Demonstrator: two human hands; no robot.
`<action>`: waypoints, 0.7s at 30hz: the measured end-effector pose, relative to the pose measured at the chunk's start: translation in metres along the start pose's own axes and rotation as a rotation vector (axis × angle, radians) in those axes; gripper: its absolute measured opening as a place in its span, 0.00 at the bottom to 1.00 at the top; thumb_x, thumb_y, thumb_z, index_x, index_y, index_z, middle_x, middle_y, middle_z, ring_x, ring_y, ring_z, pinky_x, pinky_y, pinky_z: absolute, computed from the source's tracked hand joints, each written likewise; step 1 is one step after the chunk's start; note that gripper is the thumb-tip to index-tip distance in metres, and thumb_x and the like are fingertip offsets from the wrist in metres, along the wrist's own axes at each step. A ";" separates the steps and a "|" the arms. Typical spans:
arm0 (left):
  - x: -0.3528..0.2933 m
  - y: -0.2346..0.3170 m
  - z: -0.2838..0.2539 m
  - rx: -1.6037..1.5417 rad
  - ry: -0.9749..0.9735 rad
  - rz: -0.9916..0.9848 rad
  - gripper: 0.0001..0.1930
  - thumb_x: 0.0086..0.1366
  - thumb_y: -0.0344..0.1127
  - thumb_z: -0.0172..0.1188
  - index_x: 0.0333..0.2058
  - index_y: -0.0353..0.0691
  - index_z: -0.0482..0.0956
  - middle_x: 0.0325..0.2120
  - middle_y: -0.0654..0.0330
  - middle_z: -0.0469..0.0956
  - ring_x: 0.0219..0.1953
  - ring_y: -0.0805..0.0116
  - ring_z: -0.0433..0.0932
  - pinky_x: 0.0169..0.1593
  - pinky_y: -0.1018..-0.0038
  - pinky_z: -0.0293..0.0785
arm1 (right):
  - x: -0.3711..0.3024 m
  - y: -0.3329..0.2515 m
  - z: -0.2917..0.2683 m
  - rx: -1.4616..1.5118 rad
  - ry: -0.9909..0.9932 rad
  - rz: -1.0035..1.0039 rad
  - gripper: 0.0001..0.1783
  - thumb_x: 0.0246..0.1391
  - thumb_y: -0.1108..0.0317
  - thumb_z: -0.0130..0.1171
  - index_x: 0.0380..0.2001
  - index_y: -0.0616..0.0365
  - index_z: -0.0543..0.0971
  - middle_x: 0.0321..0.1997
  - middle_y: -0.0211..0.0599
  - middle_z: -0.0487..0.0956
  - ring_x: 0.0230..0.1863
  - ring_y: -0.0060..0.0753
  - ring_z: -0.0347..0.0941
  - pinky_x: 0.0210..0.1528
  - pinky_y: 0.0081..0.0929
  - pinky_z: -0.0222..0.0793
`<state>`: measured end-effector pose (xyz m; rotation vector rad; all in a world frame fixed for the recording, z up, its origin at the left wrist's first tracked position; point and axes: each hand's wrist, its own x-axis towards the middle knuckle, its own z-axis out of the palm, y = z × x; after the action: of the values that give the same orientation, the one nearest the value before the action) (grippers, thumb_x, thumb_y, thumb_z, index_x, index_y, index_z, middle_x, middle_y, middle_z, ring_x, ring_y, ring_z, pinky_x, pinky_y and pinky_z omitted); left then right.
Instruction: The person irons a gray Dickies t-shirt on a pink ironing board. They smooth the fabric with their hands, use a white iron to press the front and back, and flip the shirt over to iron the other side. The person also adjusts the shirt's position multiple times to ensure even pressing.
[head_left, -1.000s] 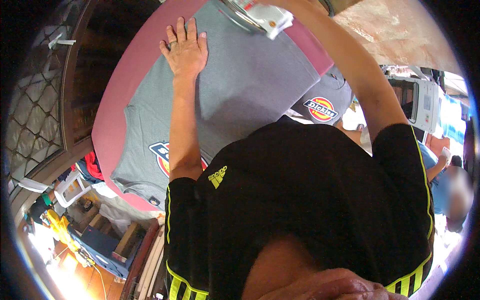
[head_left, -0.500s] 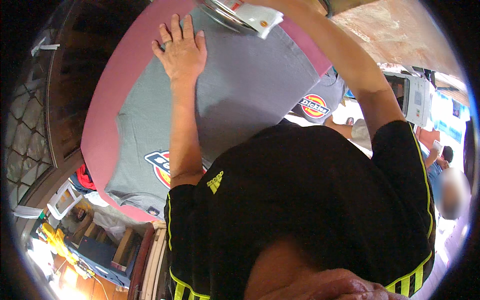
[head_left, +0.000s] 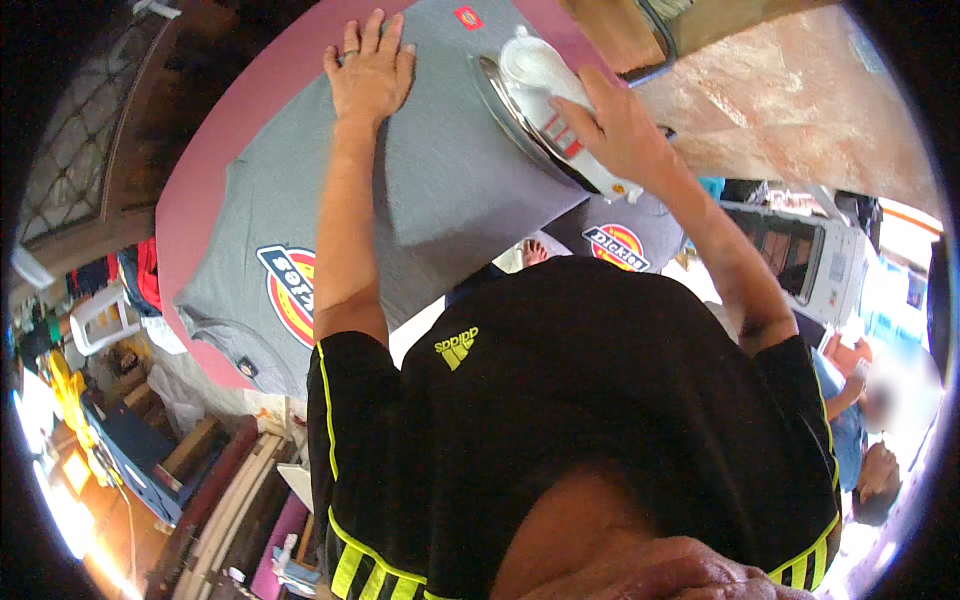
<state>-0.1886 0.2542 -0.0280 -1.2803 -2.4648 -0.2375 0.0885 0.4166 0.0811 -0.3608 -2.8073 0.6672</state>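
Observation:
A grey T-shirt (head_left: pixel 440 170) lies spread over a pink padded ironing surface (head_left: pixel 205 190), its round printed emblem at the left, partly behind my left forearm. My left hand (head_left: pixel 370 75) rests flat on the cloth near the far edge, fingers slightly spread, a ring on one. In my right hand (head_left: pixel 625 130) is the handle of a white clothes iron (head_left: pixel 535 70). Its shiny metal soleplate is close to the shirt's right edge; I cannot tell if it presses fully on the cloth. A small red label (head_left: pixel 467 18) shows on the shirt beyond the iron.
Another grey garment with a round emblem (head_left: pixel 615 245) hangs below the right edge. A white stool (head_left: pixel 105 318) and wooden planks (head_left: pixel 225 500) are at the left. A grey boxy appliance (head_left: pixel 800 255) stands at the right, with another person (head_left: pixel 850 400) nearby.
The iron in my right hand has come from the far edge toward me and to the right, uncovering the red label. My left hand stays flat on the shirt. The view has shifted somewhat.

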 end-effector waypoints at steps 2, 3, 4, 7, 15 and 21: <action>0.001 0.003 0.000 -0.025 0.018 -0.006 0.27 0.72 0.55 0.39 0.67 0.57 0.62 0.70 0.64 0.55 0.71 0.53 0.52 0.68 0.41 0.44 | -0.002 0.002 0.000 0.022 0.076 -0.039 0.18 0.60 0.57 0.57 0.36 0.63 0.69 0.19 0.55 0.74 0.25 0.61 0.75 0.32 0.54 0.69; 0.001 0.004 -0.002 0.002 0.018 -0.010 0.27 0.72 0.54 0.39 0.66 0.58 0.62 0.70 0.65 0.56 0.71 0.54 0.53 0.68 0.43 0.45 | 0.006 0.007 0.003 0.038 0.113 -0.068 0.18 0.60 0.56 0.58 0.36 0.63 0.69 0.19 0.54 0.74 0.25 0.63 0.74 0.32 0.55 0.69; 0.000 0.001 -0.004 -0.020 0.022 0.005 0.26 0.72 0.53 0.39 0.67 0.58 0.61 0.70 0.66 0.56 0.71 0.55 0.53 0.69 0.44 0.45 | 0.021 0.011 0.002 -0.001 0.130 -0.105 0.19 0.60 0.56 0.58 0.38 0.63 0.69 0.22 0.57 0.75 0.27 0.64 0.74 0.32 0.54 0.69; -0.009 -0.012 -0.001 -0.148 0.042 0.046 0.25 0.72 0.49 0.43 0.67 0.59 0.62 0.69 0.67 0.59 0.70 0.59 0.55 0.69 0.48 0.46 | 0.080 0.006 -0.005 -0.062 0.011 -0.008 0.22 0.61 0.51 0.56 0.43 0.62 0.71 0.29 0.63 0.78 0.31 0.66 0.76 0.32 0.53 0.71; -0.100 -0.131 -0.082 -0.023 -0.114 -0.324 0.19 0.67 0.40 0.56 0.57 0.55 0.73 0.59 0.65 0.71 0.61 0.61 0.69 0.62 0.50 0.59 | 0.223 0.050 -0.009 -0.073 -0.100 -0.537 0.21 0.60 0.52 0.56 0.43 0.61 0.75 0.30 0.57 0.79 0.31 0.59 0.78 0.35 0.48 0.72; -0.128 -0.179 -0.098 -0.463 -0.064 -0.492 0.14 0.67 0.43 0.60 0.45 0.42 0.80 0.41 0.58 0.82 0.43 0.61 0.80 0.51 0.64 0.72 | 0.250 0.022 -0.001 -0.040 -0.337 -0.880 0.17 0.59 0.58 0.59 0.42 0.61 0.77 0.32 0.45 0.78 0.30 0.50 0.77 0.35 0.37 0.72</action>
<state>-0.2440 0.0241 0.0153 -0.8055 -2.8496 -0.9490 -0.1425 0.5083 0.1137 1.0136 -2.8450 0.4745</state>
